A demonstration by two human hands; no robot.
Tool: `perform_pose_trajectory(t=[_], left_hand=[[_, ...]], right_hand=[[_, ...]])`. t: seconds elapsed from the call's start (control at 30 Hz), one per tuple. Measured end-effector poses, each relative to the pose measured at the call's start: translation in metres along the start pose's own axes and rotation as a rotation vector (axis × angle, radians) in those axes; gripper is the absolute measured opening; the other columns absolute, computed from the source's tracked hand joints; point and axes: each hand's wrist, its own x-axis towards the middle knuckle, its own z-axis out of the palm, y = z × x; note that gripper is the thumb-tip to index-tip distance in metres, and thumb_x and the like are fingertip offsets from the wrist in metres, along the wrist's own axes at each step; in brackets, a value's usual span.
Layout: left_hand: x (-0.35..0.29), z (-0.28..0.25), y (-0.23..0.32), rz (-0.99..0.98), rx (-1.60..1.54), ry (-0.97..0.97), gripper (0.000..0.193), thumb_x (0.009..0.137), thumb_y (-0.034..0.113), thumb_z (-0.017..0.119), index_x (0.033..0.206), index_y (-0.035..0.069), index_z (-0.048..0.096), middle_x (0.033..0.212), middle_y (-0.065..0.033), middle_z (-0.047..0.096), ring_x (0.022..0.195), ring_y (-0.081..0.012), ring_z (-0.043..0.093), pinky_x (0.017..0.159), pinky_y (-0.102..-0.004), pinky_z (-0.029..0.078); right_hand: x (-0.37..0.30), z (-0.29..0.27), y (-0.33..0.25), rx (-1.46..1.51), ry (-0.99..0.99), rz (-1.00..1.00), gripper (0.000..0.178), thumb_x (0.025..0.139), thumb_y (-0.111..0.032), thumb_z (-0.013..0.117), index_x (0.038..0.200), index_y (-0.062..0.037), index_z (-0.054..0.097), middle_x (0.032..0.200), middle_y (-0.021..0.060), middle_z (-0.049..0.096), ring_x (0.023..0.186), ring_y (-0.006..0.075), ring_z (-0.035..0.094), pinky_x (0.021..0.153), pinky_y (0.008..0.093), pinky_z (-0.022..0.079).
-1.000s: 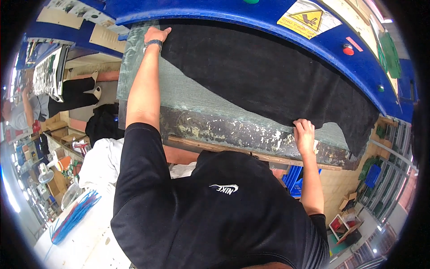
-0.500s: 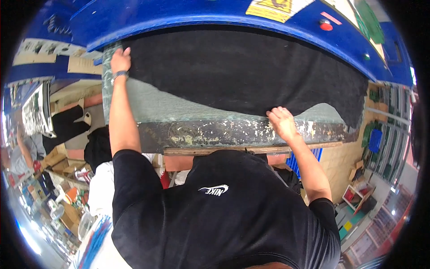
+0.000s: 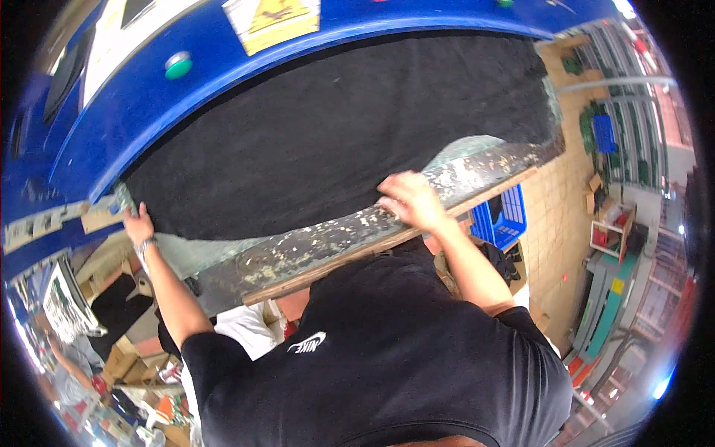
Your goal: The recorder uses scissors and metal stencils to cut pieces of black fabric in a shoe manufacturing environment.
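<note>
A broad black sheet of leather-like or fabric material lies over a grey-green board, its far edge running beneath a blue machine beam. My left hand, with a watch on the wrist, is closed at the sheet's left corner, thumb and finger at the edge. Along the near edge, right of the middle, my right hand has bent fingers closed on the sheet's border. It is slightly blurred, and its fingertips are partly hidden.
A worn dark metal strip and a wooden edge run along the front. Green button and yellow warning label are on the machine. A blue crate stands to the right below. Another person is at far left.
The view has swung, so the board now slants down to the left. The sheet's near edge has come closer to the front strip, and both hands are still at its edges.
</note>
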Motion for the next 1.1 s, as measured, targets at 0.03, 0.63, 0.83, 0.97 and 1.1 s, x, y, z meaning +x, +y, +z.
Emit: perform_pose_trajectory(t=[0.03, 0.63, 0.83, 0.97, 1.1], left_hand=[[-0.01, -0.005, 0.013, 0.046, -0.01, 0.002, 0.06, 0.087, 0.048, 0.069, 0.127, 0.004, 0.061, 0.111, -0.0252, 0.068, 0.102, -0.041, 0.065, 0.089, -0.0479, 0.05], [-0.353, -0.096, 0.572, 0.552, -0.565, -0.537, 0.028, 0.083, 0.011, 0.076, 0.109, 0.004, 0.068, 0.1, -0.0121, 0.062, 0.093, -0.028, 0.06, 0.084, -0.0373, 0.05], [-0.377, -0.104, 0.647, 0.622, -0.514, -0.591, 0.028, 0.084, 0.012, 0.075, 0.11, 0.003, 0.068, 0.096, -0.0104, 0.062, 0.089, -0.0254, 0.06, 0.081, -0.0355, 0.049], [-0.393, -0.094, 0.65, -0.027, -0.746, -1.067, 0.026, 0.096, 0.019, 0.066, 0.112, -0.001, 0.066, 0.094, -0.0078, 0.073, 0.078, -0.0113, 0.069, 0.069, -0.0248, 0.053], [-0.417, -0.095, 0.682, -0.398, -0.946, -1.413, 0.037, 0.1, 0.031, 0.06, 0.12, 0.0, 0.062, 0.104, -0.0094, 0.071, 0.091, -0.017, 0.071, 0.074, -0.0276, 0.057]], right_hand=[[-0.009, -0.024, 0.025, -0.042, 0.041, 0.128, 0.029, 0.084, -0.026, 0.074, 0.102, -0.0048, 0.069, 0.101, 0.0121, 0.067, 0.097, 0.0326, 0.063, 0.086, 0.0429, 0.049], [-0.246, -0.265, 0.522, -0.168, 0.509, 1.355, 0.047, 0.079, -0.049, 0.077, 0.088, -0.0047, 0.067, 0.085, 0.0169, 0.07, 0.084, 0.0333, 0.068, 0.081, 0.0441, 0.052], [-0.319, -0.27, 0.492, 0.173, 0.443, 1.245, 0.034, 0.083, -0.025, 0.08, 0.07, -0.0056, 0.055, 0.064, 0.0023, 0.055, 0.062, 0.0129, 0.049, 0.057, 0.0343, 0.044], [-0.275, -0.3, 0.51, -0.243, 0.407, 1.092, 0.034, 0.086, -0.033, 0.077, 0.088, -0.0011, 0.065, 0.077, 0.013, 0.067, 0.075, 0.0185, 0.063, 0.073, 0.0363, 0.051], [-0.164, -0.345, 0.599, 0.022, 0.385, 0.881, 0.041, 0.088, -0.041, 0.073, 0.093, -0.0008, 0.067, 0.081, 0.0118, 0.069, 0.078, 0.0163, 0.064, 0.076, 0.0364, 0.051]])
